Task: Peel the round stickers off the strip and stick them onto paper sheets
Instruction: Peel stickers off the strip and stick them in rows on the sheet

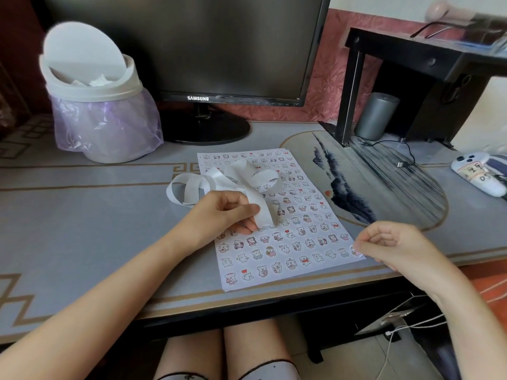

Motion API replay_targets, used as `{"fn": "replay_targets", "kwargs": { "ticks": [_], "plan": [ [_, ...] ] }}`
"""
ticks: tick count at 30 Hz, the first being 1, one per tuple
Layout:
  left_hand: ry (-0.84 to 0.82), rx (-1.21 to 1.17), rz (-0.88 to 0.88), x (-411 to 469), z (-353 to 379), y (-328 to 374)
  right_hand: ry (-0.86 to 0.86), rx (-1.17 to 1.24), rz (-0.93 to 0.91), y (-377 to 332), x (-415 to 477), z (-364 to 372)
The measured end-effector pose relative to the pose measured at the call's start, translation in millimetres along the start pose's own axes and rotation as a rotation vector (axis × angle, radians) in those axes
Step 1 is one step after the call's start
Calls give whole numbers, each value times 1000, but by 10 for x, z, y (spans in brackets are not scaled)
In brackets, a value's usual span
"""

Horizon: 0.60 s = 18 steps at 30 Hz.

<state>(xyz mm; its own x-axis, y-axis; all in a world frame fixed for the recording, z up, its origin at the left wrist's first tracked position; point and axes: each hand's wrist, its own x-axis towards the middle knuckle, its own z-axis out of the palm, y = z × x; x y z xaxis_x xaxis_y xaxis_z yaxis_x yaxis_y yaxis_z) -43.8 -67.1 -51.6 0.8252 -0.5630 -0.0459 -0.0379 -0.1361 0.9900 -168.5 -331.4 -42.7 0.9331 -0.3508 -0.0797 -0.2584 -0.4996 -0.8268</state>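
View from a head-worn camera, looking down at a person's two bare hands over a grey tabletop [82,215]. A paper sheet [277,274] lies flat near the front edge, already covered in rows of small cartoon stickers [274,237]. A long white backing strip [219,179] curls in loose loops over the far left part of the sheet and onto the tabletop. It looks feather-light, thin and floppy, so it is likely to twist or spring about unless held close to where a sticker is peeled. The left hand [227,212] hovers over the sheet's left side with its fingers curled, pinching the near end of the strip between thumb and fingertips. The right hand [392,242] is at the sheet's lower right corner, its fingers loosely curled. Its thumb and forefinger pinch one round sticker [356,250] just at the paper's edge. Whether the sticker touches the paper yet cannot be told. The sticker should be very light, limp and tacky on one side. It is best held by its rim, since it could fold onto itself or cling to the skin. The sheet is thin too and may shift or lift when a sticker is pressed down. Behind stand a dark monitor [192,45] and a white bin [96,105] with a purple liner.
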Motion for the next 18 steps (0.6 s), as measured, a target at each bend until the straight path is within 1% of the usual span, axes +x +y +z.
{"fn": "replay_targets", "kwargs": {
  "ticks": [12, 18],
  "plan": [
    [-3, 21, 15, -2, 2, 2, 35, -70, -57, 105, 28, 6],
    [0, 48, 15, 0, 2, -13, 77, -15, -36, 174, 55, -17]
  ]
}}
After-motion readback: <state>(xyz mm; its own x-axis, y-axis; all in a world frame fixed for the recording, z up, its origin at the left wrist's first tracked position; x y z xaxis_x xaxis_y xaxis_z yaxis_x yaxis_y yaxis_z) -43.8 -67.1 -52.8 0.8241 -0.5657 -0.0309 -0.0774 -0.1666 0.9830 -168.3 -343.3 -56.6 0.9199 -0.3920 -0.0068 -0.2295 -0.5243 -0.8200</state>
